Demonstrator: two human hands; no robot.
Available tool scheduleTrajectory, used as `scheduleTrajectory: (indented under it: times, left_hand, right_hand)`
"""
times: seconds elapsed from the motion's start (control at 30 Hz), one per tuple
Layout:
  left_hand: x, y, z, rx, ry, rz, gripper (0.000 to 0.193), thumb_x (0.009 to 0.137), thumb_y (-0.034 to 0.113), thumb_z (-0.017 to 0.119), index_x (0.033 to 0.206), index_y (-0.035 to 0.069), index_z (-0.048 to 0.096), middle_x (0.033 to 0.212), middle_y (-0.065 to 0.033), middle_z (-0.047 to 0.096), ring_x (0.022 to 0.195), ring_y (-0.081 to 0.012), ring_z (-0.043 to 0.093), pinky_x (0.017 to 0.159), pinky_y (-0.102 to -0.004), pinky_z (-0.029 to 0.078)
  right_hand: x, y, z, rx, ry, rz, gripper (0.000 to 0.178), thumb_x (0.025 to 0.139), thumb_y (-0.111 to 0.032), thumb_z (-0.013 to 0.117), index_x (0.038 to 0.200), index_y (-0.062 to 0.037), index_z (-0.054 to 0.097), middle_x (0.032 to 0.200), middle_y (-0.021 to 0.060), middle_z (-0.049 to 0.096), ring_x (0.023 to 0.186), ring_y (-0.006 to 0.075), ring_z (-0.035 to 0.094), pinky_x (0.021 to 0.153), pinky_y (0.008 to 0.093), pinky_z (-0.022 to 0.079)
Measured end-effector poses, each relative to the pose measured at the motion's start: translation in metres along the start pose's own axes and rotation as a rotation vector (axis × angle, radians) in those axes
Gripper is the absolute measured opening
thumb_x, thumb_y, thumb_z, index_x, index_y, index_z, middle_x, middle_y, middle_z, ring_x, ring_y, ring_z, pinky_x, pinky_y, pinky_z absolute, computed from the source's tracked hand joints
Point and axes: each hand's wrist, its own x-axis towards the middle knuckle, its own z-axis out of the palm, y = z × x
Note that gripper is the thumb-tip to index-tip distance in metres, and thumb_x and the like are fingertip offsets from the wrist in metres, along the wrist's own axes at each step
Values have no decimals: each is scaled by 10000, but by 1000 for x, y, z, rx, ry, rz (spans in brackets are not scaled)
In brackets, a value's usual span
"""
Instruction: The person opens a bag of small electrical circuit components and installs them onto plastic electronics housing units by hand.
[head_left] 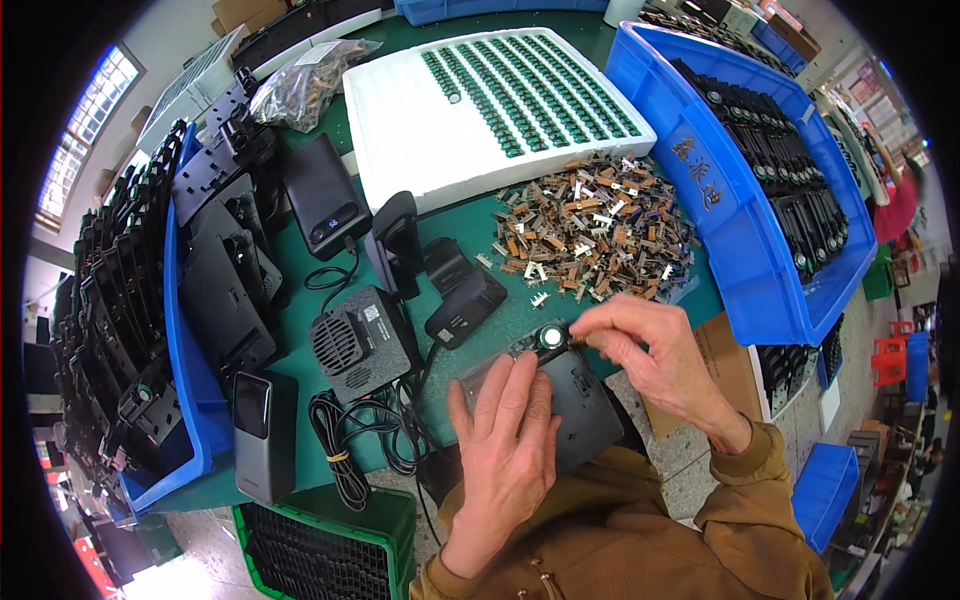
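A black plastic housing [582, 412] lies at the table's near edge. Along its far side sits a narrow black part with a round, white-centred disc [551, 337]. My left hand [505, 435] rests over the left of the housing, fingers stretched out toward the narrow part. Something clear, like a plastic sheet, shows beside those fingers. My right hand [645, 350] is closed in a pinch just right of the disc; whatever sits between its fingertips is too small to make out. Beyond the hands is a pile of small slide-switch-like parts [600, 228], brown and silver with some white.
A white foam tray [395, 125] holds rows of small green parts. Blue bins [735, 215] with black housings flank the table. Left of my hands are a black fan-like box [362, 340], coiled cable [345, 465], power banks [325, 195] and a black stand [465, 300]. A green crate [400, 525] stands below.
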Motion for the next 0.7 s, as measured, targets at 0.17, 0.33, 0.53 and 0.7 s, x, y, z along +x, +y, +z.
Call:
scheduleTrajectory:
  times: [0.17, 0.33, 0.53, 0.7]
  left_hand:
    - [-1, -1, 2, 9, -1, 3, 456, 752, 74, 686, 1195, 10, 602, 1386, -104, 466, 1303, -306, 412, 1075, -589, 238]
    - [-2, -1, 1, 21, -3, 1, 445, 762, 82, 681, 1196, 17, 605, 1386, -105, 465, 1303, -308, 411, 1077, -588, 235]
    - [-2, -1, 2, 16, -3, -2, 441, 769, 90, 676, 1198, 16, 604, 1389, -100, 464, 1306, -305, 408, 1082, -583, 229]
    - [-2, -1, 1, 15, -7, -5, 433, 776, 96, 672, 1197, 17, 607, 1390, -98, 463, 1307, -303, 407, 1084, -580, 226]
  right_hand:
    - [-27, 6, 6, -107, -43, -46, 146, 818, 20, 641, 954, -26, 670, 815, 114, 622, 720, 268, 623, 628, 337, 497]
    - [-38, 12, 14, -252, -13, -184, 211, 765, 12, 682, 965, -49, 660, 807, 94, 584, 721, 285, 594, 611, 371, 487]
    - [-44, 13, 16, -288, -2, -212, 244, 734, 20, 696, 968, -35, 650, 819, 87, 574, 743, 279, 591, 613, 376, 484]
    - [-45, 12, 13, -300, -30, -203, 251, 730, 27, 694, 973, -19, 651, 837, 94, 583, 758, 282, 592, 629, 371, 486]
